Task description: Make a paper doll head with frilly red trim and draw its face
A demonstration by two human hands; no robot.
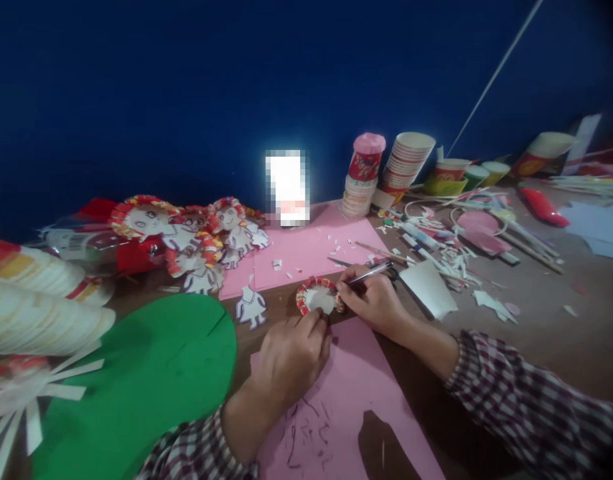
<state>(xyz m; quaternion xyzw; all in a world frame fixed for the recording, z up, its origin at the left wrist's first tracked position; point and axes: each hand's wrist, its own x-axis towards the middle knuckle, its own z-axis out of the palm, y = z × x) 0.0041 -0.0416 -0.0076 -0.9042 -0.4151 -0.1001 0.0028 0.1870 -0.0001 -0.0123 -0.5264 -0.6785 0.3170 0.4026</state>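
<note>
My right hand (379,307) is closed around a pen (373,272) that slants up to the right. Its fingers rest at the right rim of a small paper doll head (316,298), a white disc ringed with curled red and yellow strips. From below, my left hand (292,350) has its fingers bunched on the lower edge of this head, which lies on the brown table. Left of the head is a cut-out paper doll body (251,308) with dark outlines. A pink sheet (331,413) with scribbled marks lies under my left forearm.
Finished-looking paper dolls (196,243) are heaped at the back left, near stacked paper cups (41,313) and a green oval sheet (151,373). More cup stacks (406,167) stand behind. Paper scraps and markers (426,250) litter the right side, with a red tube (543,207) beyond.
</note>
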